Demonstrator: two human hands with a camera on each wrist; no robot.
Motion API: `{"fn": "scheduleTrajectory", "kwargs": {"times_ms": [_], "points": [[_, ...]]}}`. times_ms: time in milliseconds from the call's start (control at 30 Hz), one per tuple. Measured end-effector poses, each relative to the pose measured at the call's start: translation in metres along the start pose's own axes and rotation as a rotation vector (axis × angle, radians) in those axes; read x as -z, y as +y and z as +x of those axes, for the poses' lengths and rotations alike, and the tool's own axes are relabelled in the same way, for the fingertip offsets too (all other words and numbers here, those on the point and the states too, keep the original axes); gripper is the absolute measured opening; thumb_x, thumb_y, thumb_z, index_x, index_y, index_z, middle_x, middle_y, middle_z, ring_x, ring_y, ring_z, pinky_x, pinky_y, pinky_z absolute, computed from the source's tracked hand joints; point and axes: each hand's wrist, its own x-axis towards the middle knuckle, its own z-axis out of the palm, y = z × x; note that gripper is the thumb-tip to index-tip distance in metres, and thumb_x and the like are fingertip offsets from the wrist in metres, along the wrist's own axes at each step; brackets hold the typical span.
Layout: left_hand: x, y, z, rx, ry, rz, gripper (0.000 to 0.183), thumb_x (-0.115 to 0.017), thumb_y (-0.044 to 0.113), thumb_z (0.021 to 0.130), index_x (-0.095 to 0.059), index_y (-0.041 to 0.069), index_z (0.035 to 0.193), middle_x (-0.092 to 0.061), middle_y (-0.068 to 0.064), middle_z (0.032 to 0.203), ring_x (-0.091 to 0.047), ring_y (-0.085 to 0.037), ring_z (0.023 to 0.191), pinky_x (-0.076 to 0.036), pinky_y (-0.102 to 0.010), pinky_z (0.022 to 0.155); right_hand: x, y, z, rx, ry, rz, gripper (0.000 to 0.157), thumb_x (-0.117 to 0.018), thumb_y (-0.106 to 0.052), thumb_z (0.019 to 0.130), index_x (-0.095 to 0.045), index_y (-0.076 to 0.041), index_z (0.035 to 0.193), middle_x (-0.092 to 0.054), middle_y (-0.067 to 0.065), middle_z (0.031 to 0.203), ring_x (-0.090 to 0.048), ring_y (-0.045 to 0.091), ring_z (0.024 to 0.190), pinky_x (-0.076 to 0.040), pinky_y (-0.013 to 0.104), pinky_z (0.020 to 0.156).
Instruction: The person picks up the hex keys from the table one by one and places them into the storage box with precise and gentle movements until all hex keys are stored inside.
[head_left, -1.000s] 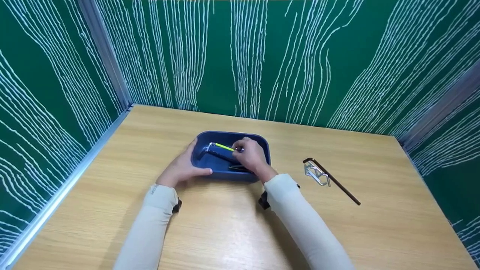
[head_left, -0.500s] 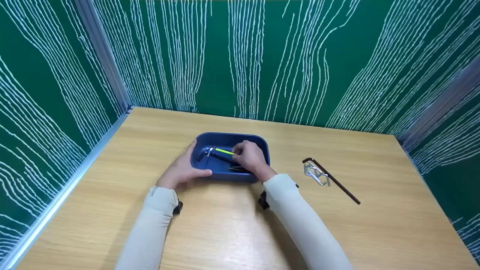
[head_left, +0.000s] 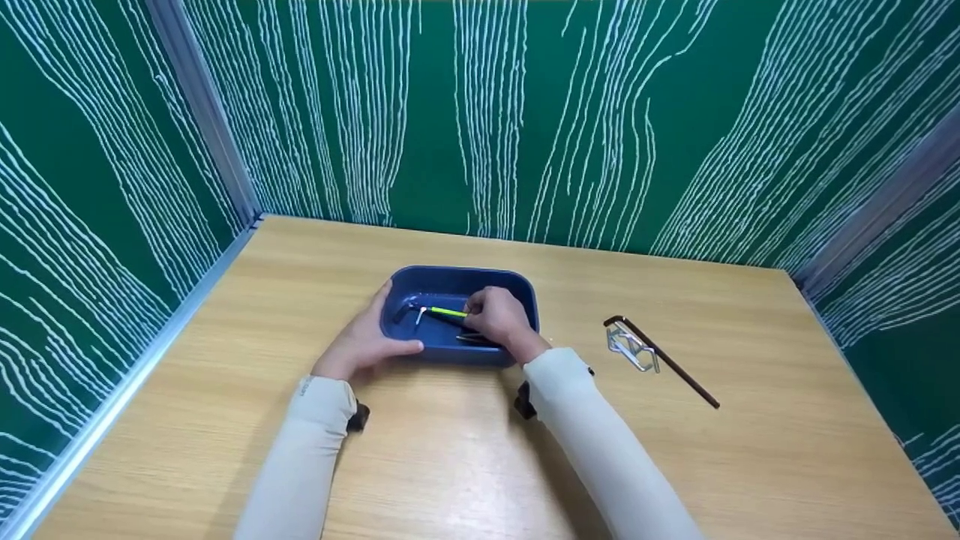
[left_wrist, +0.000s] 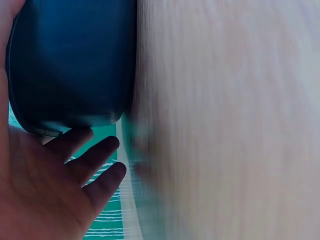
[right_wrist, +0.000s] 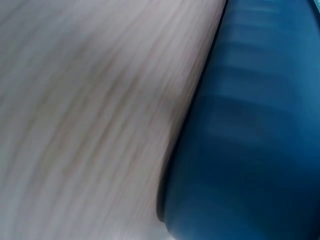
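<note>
Wood tbl (head_left: pixel 420 465) under fingers. Blue bin (head_left: pixel 450 355) around R fingers. L hand (head_left: pixel 360 339) spread, thumb at near rim. R hand (head_left: pixel 501 315) pinching w/ thumb. Brown hex key (head_left: pixel 675 365) well R of R fingers, silver pcs (head_left: pixel 630 354) beside it. Yellow hex key (head_left: pixel 448 312) in R pinch, bent end L of fingertips.

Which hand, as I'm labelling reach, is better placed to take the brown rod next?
Likely the right hand: nearer the brown rod, which lies right of the tray, though it must first release the yellow tool it pinches. The left hand touches the tray's left side, farther away.
</note>
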Motion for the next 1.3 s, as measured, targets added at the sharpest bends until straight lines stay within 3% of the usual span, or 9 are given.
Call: {"fn": "scheduleTrajectory", "kwargs": {"times_ms": [333,567,1033,1300], "points": [[0.0011,0.0008,0.0001,-0.012,0.006,0.001,0.116,-0.076,0.056,0.05,-0.003,0.038,0.139,-0.02,0.006,0.144,-0.028,-0.018,0.127,-0.023,-0.046,0.105,-0.0017,-0.0003,0.0001,-0.047,-0.07,-0.018,0.003,-0.066,-0.021,0.077,-0.067,-0.019,0.079,-0.061,-0.002,0.076,-0.055,0.016,0.072,-0.046,0.026,0.066],[0.0023,0.0007,-0.0001,-0.011,0.003,0.035,0.114,-0.075,0.057,0.051,-0.003,0.037,0.139,-0.021,0.004,0.144,-0.028,-0.021,0.127,-0.025,-0.048,0.103,-0.0028,-0.0001,0.0006,-0.037,-0.038,-0.076,0.005,-0.068,-0.023,0.074,-0.069,-0.02,0.079,-0.063,-0.006,0.082,-0.055,0.013,0.075,-0.049,0.029,0.072],[0.0017,0.0027,0.0002,0.026,0.005,0.025,0.115,-0.075,0.058,0.049,-0.003,0.042,0.137,-0.02,0.007,0.144,-0.026,-0.02,0.128,-0.025,-0.05,0.102,-0.003,-0.0011,0.0019,-0.105,-0.09,-0.008,0.004,-0.067,-0.022,0.076,-0.063,-0.021,0.077,-0.06,-0.002,0.079,-0.054,0.017,0.075,-0.047,0.027,0.07],[0.0013,0.0023,0.0001,0.013,0.006,0.024,0.115,-0.075,0.058,0.05,-0.003,0.04,0.138,-0.02,0.006,0.144,-0.027,-0.02,0.128,-0.024,-0.049,0.103,-0.0036,-0.0005,0.0015,-0.096,-0.106,0.005,0.006,-0.066,-0.022,0.076,-0.061,-0.021,0.075,-0.06,-0.002,0.078,-0.054,0.017,0.075,-0.046,0.027,0.069]]}}
